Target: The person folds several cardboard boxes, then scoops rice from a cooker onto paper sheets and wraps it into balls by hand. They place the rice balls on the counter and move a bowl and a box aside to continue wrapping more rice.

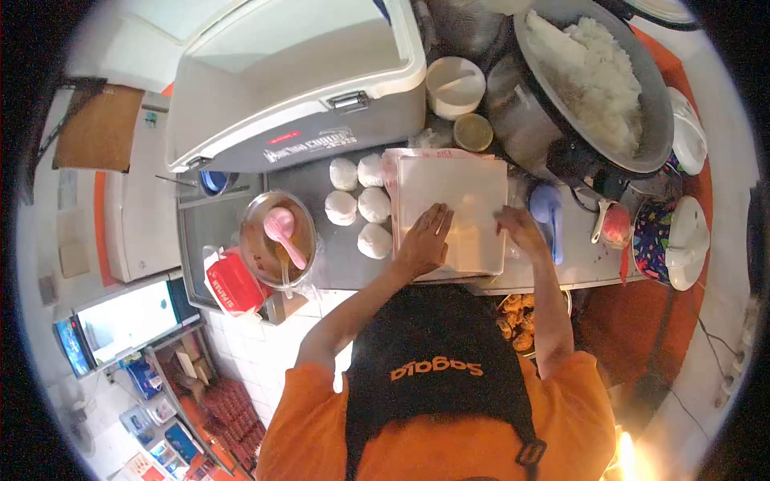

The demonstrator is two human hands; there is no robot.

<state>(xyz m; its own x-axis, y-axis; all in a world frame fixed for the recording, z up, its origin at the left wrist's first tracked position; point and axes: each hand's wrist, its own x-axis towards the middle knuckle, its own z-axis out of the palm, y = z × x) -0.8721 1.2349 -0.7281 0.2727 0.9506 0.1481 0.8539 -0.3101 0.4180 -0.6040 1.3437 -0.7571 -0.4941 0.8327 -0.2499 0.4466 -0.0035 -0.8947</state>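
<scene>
The left hand [427, 240] lies flat on the paper [453, 184], fingers close together; the right hand [521, 229] curls at its right edge (whether it pinches a sheet, I cannot tell). Light, even left pressure should hold the paper square while the right lifts one edge. The paper lies on the counter [345, 274], between white bundles [374, 205] and a blue ladle [547, 204]; beyond stand a cooler [241, 140] and rice pot [661, 132].

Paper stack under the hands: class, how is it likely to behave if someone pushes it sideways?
The paper stack would probably shift sheet by sheet, since pinkish sheets jut out beneath the pale top one. It lies broad and low, so tipping seems unlikely.
</scene>
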